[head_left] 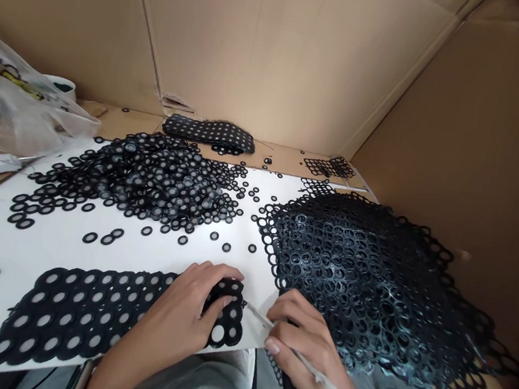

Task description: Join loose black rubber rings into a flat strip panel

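Observation:
A black rubber sheet of joined rings (80,310), with pale discs in most of its holes, lies flat at the front of the white board. My left hand (187,304) rests on the right part of this sheet, thumb and fingers closed on its end. One hole near that end shows plain white. My right hand (302,341) grips a slim tool with a pale handle (306,366). Its thin tip points left and meets the sheet's right edge. What kind of tip it has is too small to make out.
A heap of loose black rings (150,177) covers the back left of the white board (141,262). Stacked black ring-mesh sheets (371,280) rise at the right. Another dotted sheet (210,132) lies by the cardboard wall (256,52). A plastic bag (22,108) stands at the left.

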A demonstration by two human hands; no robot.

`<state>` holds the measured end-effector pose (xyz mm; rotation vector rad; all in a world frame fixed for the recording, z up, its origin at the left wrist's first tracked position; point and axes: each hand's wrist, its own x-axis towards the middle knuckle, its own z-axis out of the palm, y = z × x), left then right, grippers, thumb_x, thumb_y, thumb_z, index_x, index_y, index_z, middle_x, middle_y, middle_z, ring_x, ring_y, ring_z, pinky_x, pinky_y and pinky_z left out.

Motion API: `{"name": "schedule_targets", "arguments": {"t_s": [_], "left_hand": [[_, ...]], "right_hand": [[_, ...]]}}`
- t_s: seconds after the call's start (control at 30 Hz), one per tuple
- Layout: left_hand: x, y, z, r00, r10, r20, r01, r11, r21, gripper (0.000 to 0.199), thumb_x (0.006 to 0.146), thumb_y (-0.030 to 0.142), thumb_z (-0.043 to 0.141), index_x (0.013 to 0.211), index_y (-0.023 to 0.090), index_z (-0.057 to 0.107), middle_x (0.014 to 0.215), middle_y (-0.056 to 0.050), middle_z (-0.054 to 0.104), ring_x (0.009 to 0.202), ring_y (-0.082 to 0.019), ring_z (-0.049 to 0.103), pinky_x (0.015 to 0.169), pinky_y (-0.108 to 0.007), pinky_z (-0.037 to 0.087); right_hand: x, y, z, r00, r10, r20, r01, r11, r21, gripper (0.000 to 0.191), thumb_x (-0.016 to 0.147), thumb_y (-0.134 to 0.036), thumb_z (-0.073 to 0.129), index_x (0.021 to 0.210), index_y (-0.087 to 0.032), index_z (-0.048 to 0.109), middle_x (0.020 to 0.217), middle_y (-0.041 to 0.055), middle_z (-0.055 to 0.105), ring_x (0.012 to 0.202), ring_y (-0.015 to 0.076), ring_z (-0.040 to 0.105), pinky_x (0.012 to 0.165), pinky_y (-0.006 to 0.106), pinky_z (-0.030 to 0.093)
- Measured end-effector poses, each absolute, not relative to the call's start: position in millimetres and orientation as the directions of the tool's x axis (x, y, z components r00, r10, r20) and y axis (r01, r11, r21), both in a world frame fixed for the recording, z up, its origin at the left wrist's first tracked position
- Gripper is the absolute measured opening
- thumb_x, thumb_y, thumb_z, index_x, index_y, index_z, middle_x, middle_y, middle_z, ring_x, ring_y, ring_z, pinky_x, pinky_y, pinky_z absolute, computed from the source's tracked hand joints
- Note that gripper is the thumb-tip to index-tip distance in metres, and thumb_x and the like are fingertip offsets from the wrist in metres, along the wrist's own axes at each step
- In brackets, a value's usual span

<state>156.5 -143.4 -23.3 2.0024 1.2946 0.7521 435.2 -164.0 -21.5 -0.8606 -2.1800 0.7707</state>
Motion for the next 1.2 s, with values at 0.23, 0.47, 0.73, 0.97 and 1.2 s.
{"name": "schedule_targets", "arguments": {"t_s": [0.23,0.47,0.73,0.97,1.2], "left_hand": [[156.2,-145.3,-26.2,0.331,0.940,0.077,0.567,-0.264,0.780,0.033,0.110,0.021,0.053,0.136,0.036,0.067,0.130,-0.002,0.078,0.123,-0.030,0.072,0.105,-0.048,0.057],[155.6,-144.8,-24.5,0.335,0.940,0.070,0.550,-0.255,0.795,0.032,0.109,0.020,0.055,0.134,0.035,0.068,0.128,-0.002,0.079,0.120,-0.030,0.072,0.104,-0.046,0.056],[156.1,-143.3,-21.0,0.386,0.920,0.074,0.524,-0.285,0.803,0.034,0.106,0.012,0.053,0.128,0.032,0.070,0.121,-0.002,0.079,0.112,-0.029,0.070,0.101,-0.044,0.054],[158.1,-144.1,-17.8,0.386,0.913,0.129,0.503,-0.325,0.801,0.036,0.103,0.008,0.052,0.124,0.031,0.071,0.115,-0.001,0.080,0.108,-0.027,0.071,0.098,-0.042,0.056],[156.8,-143.8,-18.5,0.399,0.909,0.120,0.490,-0.321,0.810,0.037,0.103,0.007,0.054,0.123,0.033,0.071,0.117,0.000,0.080,0.110,-0.026,0.071,0.099,-0.041,0.056]], "right_hand": [[432.0,-161.3,-27.1,-0.577,0.733,0.360,0.350,0.620,-0.702,0.028,0.119,-0.022,0.060,0.090,-0.023,0.056,0.100,0.0039,0.068,0.096,0.0230,0.058,0.082,0.040,0.046],[431.0,-161.2,-24.4,-0.572,0.733,0.369,0.350,0.624,-0.699,0.029,0.119,-0.023,0.061,0.090,-0.023,0.058,0.101,0.0040,0.069,0.096,0.0229,0.059,0.082,0.039,0.047],[429.4,-157.3,-26.8,-0.591,0.719,0.367,0.340,0.634,-0.695,0.030,0.120,-0.024,0.060,0.091,-0.022,0.057,0.101,0.0040,0.068,0.096,0.0221,0.057,0.083,0.039,0.047],[426.2,-153.8,-24.8,-0.597,0.703,0.386,0.360,0.665,-0.655,0.030,0.121,-0.028,0.058,0.091,-0.023,0.058,0.101,0.0055,0.069,0.093,0.0232,0.059,0.081,0.039,0.049],[413.7,-154.2,-30.4,-0.599,0.696,0.396,0.443,0.700,-0.560,0.032,0.121,-0.031,0.061,0.090,-0.022,0.059,0.099,0.0049,0.072,0.092,0.0228,0.059,0.079,0.038,0.048]]}}
